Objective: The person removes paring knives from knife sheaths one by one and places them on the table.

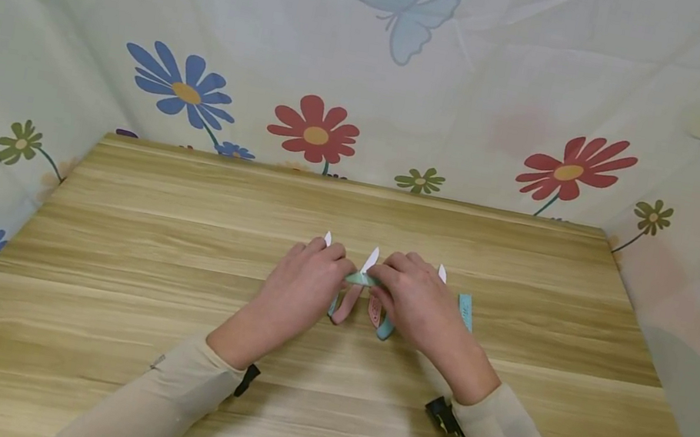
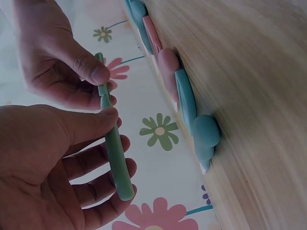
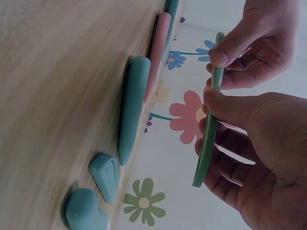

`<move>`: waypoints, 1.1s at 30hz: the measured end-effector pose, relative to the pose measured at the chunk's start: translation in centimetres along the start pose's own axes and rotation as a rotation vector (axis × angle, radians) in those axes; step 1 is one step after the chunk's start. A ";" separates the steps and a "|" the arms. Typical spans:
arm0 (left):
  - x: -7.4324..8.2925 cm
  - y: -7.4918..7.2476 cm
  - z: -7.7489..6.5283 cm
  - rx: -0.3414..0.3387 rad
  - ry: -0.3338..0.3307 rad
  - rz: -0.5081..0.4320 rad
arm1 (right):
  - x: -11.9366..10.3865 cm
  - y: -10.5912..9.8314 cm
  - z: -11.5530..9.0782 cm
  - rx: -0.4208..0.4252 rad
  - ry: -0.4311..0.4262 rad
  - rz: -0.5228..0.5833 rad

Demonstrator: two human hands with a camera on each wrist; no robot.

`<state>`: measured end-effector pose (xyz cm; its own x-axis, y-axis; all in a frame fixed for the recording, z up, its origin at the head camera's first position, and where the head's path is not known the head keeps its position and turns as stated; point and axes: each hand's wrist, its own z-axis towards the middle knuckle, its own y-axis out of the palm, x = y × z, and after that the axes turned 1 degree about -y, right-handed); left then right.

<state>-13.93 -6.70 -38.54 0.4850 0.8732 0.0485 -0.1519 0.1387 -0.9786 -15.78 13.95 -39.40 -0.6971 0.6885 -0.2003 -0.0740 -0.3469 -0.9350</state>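
Note:
Both hands hold a slim green sheathed knife (image 1: 362,279) level above the table. My left hand (image 1: 308,274) pinches its rounded handle (image 2: 120,165) between thumb and fingers. At the other end my right hand (image 1: 417,293) pinches the narrower, grooved sheath (image 3: 206,153). The two thumbs lie close together near the middle; whether any blade shows between them I cannot tell. Below and behind the hands lie several small knives with white blades (image 1: 371,260), among them one with a pink handle (image 1: 346,304) and one with a teal handle (image 3: 134,105). The hands partly hide them.
A pink sheath (image 1: 374,310) and a teal sheath (image 1: 465,311) lie among the knives on the wood-grain table (image 1: 159,341). A flower-printed cloth (image 1: 480,116) stands around the back and sides of the table.

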 end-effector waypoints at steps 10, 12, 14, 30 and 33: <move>-0.1 0.1 0.1 0.008 0.000 0.008 | 0.0 0.0 0.1 0.009 0.009 0.000; -0.1 0.1 0.1 0.013 0.000 0.006 | 0.0 0.0 0.1 0.007 0.014 -0.003; -0.1 0.1 0.1 0.017 0.001 0.006 | 0.0 0.0 0.1 0.008 0.015 -0.006; -0.1 -0.1 0.0 0.012 -0.009 0.013 | 0.1 -0.1 0.1 0.009 0.008 -0.003; -0.1 -0.2 0.1 0.010 -0.010 0.015 | 0.0 -0.1 0.1 0.010 0.010 0.001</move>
<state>-13.99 -6.75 -38.35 0.4737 0.8799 0.0364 -0.1676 0.1307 -0.9772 -15.86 13.96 -39.24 -0.6899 0.6945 -0.2042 -0.0804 -0.3539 -0.9318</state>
